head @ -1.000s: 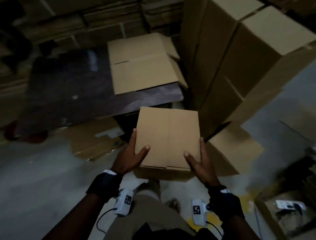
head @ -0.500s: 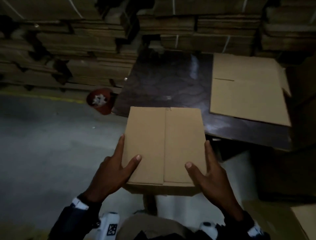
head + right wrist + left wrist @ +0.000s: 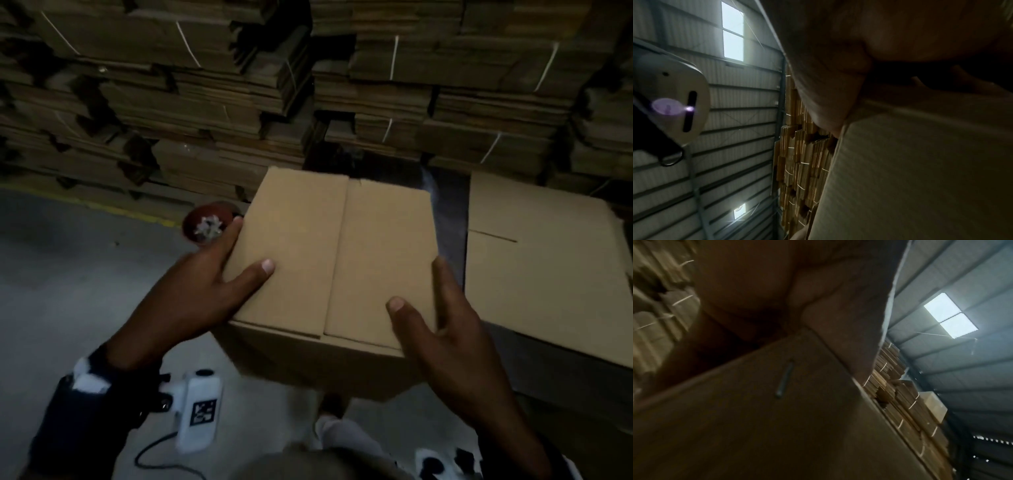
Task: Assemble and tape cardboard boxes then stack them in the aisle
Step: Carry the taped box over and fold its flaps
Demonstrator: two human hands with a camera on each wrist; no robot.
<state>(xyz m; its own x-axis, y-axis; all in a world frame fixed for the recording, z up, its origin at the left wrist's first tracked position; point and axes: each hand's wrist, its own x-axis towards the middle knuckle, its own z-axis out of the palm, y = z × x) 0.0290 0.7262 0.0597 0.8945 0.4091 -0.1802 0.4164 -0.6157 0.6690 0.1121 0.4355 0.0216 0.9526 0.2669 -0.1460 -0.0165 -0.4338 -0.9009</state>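
As we look down from the head view, we log one assembled cardboard box [image 3: 329, 260], top flaps folded shut with the centre seam running away from us, held off the floor [image 3: 68, 308] in front of the body and partly over the near edge of a dark tabletop [image 3: 448, 212]

Left hand [image 3: 191, 291]: grasping the box's left side; thumb laid flat on the top flap, fingers [image 3: 233, 229] running along the left wall and mostly hidden behind it

Right hand [image 3: 455, 339]: grasping the box's right near corner; thumb pressed on the top flap, fingers [image 3: 445, 284] stretched along the right edge. We cannot tell how the hidden fingertips curl

Left wrist view: box wall and a metal staple [image 3: 785, 379] close to the lens

Also noted: flattened cardboard sheet [image 3: 548, 267] lying on the tabletop to the right of the box, apart from it; red tape roll [image 3: 205, 226] just beyond the left hand's fingertips; strapped bundles of flat cardboard [image 3: 411, 85] stacked behind; white wrist camera unit [image 3: 202, 411] below the left forearm
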